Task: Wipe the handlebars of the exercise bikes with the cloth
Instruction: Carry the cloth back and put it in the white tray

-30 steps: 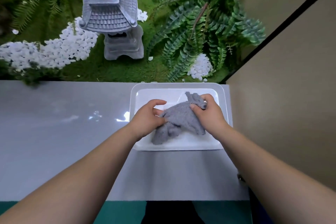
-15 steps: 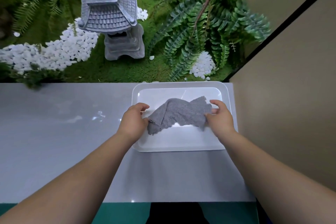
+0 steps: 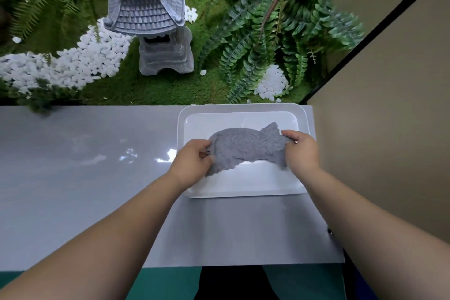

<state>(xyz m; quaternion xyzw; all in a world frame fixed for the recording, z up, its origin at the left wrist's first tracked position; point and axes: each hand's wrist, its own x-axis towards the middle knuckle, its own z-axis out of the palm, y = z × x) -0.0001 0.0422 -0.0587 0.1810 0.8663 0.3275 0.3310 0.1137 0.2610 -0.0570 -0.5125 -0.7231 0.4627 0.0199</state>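
Observation:
A grey fluffy cloth (image 3: 246, 146) is stretched between both hands above a white tray (image 3: 243, 185) on a grey glossy ledge. My left hand (image 3: 192, 161) pinches the cloth's left end. Its right end is gripped by my right hand (image 3: 302, 148). The cloth's lower edge hangs loose over the tray. No exercise bike or handlebar is in view.
Beyond the grey ledge (image 3: 85, 165) lies an indoor garden with a grey stone lantern (image 3: 151, 19), white pebbles (image 3: 68, 66) and ferns (image 3: 267, 31). A beige wall (image 3: 389, 117) stands close on the right. Teal floor (image 3: 165, 282) shows below the ledge's near edge.
The cloth was bunched on the tray under both hands. My hands have moved apart and pulled it open, lifted slightly off the tray.

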